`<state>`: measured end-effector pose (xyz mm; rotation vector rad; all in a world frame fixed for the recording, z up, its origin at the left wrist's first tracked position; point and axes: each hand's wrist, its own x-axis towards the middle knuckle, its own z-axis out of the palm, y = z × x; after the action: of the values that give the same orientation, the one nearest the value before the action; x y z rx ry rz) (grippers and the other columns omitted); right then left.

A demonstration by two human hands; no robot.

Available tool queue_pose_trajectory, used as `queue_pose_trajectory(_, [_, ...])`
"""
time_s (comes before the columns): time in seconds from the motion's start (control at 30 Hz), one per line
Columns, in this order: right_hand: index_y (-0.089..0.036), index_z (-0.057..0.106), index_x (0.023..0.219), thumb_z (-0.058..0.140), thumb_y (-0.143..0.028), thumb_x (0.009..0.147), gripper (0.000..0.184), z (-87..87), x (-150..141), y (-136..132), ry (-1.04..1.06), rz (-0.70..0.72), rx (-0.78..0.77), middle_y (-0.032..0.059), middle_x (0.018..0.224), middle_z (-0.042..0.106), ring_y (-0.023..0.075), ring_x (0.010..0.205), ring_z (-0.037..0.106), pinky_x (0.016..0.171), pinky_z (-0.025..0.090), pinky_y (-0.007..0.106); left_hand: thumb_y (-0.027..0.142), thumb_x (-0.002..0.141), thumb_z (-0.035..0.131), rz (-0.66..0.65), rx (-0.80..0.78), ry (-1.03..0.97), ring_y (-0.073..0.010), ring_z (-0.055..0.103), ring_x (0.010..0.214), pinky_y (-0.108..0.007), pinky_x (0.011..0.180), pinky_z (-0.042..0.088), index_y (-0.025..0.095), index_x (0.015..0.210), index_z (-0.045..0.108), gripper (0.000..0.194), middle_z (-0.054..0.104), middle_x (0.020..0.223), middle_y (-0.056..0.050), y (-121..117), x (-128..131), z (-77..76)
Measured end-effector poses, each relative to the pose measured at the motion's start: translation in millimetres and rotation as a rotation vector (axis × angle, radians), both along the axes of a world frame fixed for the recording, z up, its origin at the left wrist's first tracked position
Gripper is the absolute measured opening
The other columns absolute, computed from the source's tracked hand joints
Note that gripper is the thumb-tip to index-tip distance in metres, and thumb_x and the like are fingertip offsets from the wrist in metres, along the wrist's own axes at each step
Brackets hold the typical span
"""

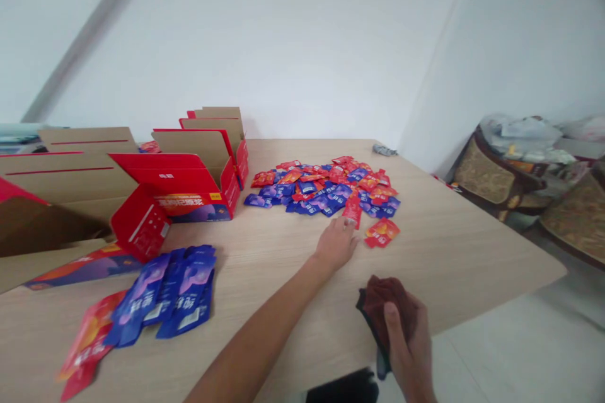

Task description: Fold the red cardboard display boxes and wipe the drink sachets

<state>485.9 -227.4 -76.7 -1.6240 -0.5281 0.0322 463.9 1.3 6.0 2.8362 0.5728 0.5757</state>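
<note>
My left hand [334, 244] reaches out over the table, its fingers closed at the near end of a red sachet [352, 206] at the front of a pile. Beside it on the right lies a red-orange sachet [382, 232]. The pile of blue and red sachets [326, 192] spreads behind. Close to me, my right hand [412, 343] is wrapped round a crumpled dark reddish-brown cloth [385, 305] with a black edge. Several blue sachets [186, 289] lie overlapped at the left, partly over some red ones [94, 334].
Open red cardboard boxes [193, 198] line the left side, flaps raised. A small grey crumpled item [384, 150] sits at the table's far right corner. Right of the wooden table [454, 252], plastic bags [524, 132] rest on a patterned chair [486, 164].
</note>
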Motion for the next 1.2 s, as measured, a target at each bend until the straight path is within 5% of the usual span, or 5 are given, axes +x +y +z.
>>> queue_pose_trajectory(0.27, [-0.018,0.058,0.126,0.058,-0.077,0.086,0.072,-5.5,-2.4,9.0,0.032,-0.084,-0.100,0.0170,0.123,0.070,0.0334,0.112,0.066,0.091,0.052,0.043,0.035,0.102,0.057,0.215,-0.057,0.055,-0.0295,0.057,0.121,-0.043,0.103,0.049,0.016,0.135,0.060,0.038,0.059,0.132,-0.017,11.5,82.3,-4.4])
queue_pose_trajectory(0.47, [-0.018,0.058,0.121,0.056,-0.080,0.086,0.071,4.6,-9.1,9.4,0.048,-0.105,-0.102,0.0167,0.120,0.070,0.0336,0.108,0.066,0.092,0.051,0.045,0.040,0.098,0.067,0.328,-0.079,0.172,-0.0308,0.057,0.126,-0.049,0.103,0.051,0.015,0.132,0.061,0.042,0.058,0.137,-0.015,14.0,92.9,-7.7])
queue_pose_trajectory(0.73, [-0.020,0.057,0.122,0.057,-0.078,0.085,0.069,7.7,-6.2,-1.5,0.038,-0.083,-0.175,0.0181,0.118,0.068,0.0390,0.109,0.064,0.092,0.051,0.051,0.037,0.101,0.066,0.198,-0.153,0.258,-0.0239,0.068,0.108,-0.045,0.093,0.059,0.016,0.127,0.064,0.034,0.066,0.126,-0.010,4.9,89.6,10.5])
queue_pose_trajectory(0.93, [-0.018,0.056,0.132,0.060,-0.080,0.081,0.080,-2.7,-1.6,-7.6,0.054,-0.127,-0.276,0.0221,0.118,0.067,0.0427,0.106,0.064,0.087,0.052,0.056,0.034,0.106,0.055,0.262,-0.270,0.105,-0.0240,0.072,0.100,-0.040,0.089,0.057,0.014,0.120,0.067,0.028,0.073,0.109,-0.011,3.2,23.9,28.3])
queue_pose_trajectory(1.2, [-0.014,0.054,0.133,0.063,-0.077,0.082,0.082,4.2,-1.5,-5.9,0.041,-0.095,-0.215,0.0229,0.122,0.065,0.0390,0.107,0.064,0.091,0.051,0.055,0.030,0.107,0.036,0.205,-0.548,-0.141,-0.0159,0.070,0.076,-0.023,0.063,0.050,0.015,0.129,0.065,0.039,0.077,0.095,-0.004,-19.1,-174.2,29.5])
